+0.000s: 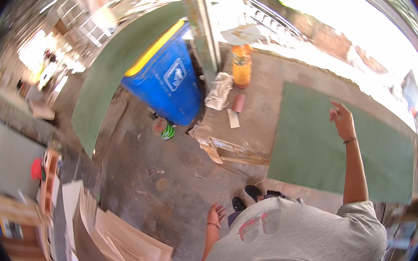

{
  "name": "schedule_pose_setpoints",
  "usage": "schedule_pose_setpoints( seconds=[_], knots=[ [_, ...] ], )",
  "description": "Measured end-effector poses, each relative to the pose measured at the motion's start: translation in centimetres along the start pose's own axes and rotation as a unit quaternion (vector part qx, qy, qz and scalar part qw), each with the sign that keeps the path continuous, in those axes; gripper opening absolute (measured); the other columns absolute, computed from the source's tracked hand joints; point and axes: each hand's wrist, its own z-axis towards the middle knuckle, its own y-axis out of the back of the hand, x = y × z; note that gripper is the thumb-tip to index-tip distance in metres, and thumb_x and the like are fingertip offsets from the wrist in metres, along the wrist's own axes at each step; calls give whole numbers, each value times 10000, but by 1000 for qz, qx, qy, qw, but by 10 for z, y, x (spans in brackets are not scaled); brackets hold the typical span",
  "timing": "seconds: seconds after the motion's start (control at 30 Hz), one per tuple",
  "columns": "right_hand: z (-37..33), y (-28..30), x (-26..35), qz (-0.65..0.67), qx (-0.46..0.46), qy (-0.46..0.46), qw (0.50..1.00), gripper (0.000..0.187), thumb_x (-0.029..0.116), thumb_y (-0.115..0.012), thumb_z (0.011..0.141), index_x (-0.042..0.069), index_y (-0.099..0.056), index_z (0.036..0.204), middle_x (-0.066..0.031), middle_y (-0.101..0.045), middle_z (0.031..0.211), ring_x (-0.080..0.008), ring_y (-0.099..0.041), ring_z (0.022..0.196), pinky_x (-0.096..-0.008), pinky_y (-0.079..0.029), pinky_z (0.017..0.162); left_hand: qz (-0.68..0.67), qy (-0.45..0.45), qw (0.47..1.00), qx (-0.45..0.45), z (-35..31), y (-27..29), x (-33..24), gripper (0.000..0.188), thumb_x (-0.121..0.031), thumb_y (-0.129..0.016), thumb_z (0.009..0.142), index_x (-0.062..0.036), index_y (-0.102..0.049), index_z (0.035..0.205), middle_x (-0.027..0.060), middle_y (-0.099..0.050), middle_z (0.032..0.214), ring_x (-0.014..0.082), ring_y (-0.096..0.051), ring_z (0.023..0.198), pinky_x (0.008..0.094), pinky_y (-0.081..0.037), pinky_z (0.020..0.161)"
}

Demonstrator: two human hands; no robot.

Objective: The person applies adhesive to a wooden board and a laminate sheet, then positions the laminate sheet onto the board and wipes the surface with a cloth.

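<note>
My right hand (343,121) is raised over a large flat green sheet (316,145), which lies on the workbench. Its fingers are apart and slightly bent, with nothing in them. I cannot tell whether its fingertips touch the sheet. Down at my side hangs my left hand (215,215), empty, fingers spread, above the floor near my dark shoes (245,197). On the bench, left of the sheet, are a crumpled pale cloth (219,90), a reddish roll (238,103), a small pale rectangular piece (233,118) and a bottle of orange liquid (242,69).
A blue bin (169,79) with a yellow rim stands beside a metal post (202,35). Behind it curves a long green panel (107,65). A green-banded can (167,130) sits on the floor. Several thin boards (130,249) lean at lower left.
</note>
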Motion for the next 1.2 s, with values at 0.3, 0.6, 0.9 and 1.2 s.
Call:
schedule_pose_setpoints(
  seconds=[0.3, 0.6, 0.9, 1.2],
  knots=[
    [-219, 87, -73, -81, -361, -170, 913, 564, 58, -543, 804, 165, -417, 1343, -102, -634, 987, -163, -582, 797, -298, -467, 717, 133, 48, 963, 229, 43, -88, -62, 649, -609, -384, 873, -91, -440, 1260, 83, -556, 1180, 267, -518, 1061, 432, -361, 903],
    [-337, 129, -257, 233, -593, -386, 667, 443, 258, -567, 857, 93, -476, 1258, -73, -595, 1057, -184, -563, 940, -301, -451, 777, 296, -26, 904, 308, 23, -235, -104, 710, -655, -321, 869, -94, -447, 1286, 54, -509, 1198, 232, -465, 1080, 395, -310, 940],
    [-332, 140, -338, 613, -460, -319, 557, 571, 549, -530, 842, 159, -448, 1251, -34, -533, 1179, -195, -520, 1072, -408, -388, 919, 147, -12, 927, 344, -37, -263, -135, 762, -663, -503, 792, 1, -508, 1164, 123, -571, 1141, 262, -529, 1044, 387, -411, 910],
    [-305, 182, -341, 727, -346, -104, 584, 733, 591, -505, 838, 91, -357, 1354, -97, -449, 1333, -257, -436, 1207, -417, -334, 1020, 71, -111, 836, 532, -133, -335, -138, 715, -578, -424, 879, 17, -433, 1275, 126, -501, 1268, 270, -464, 1159, 429, -333, 1001]
  ],
)
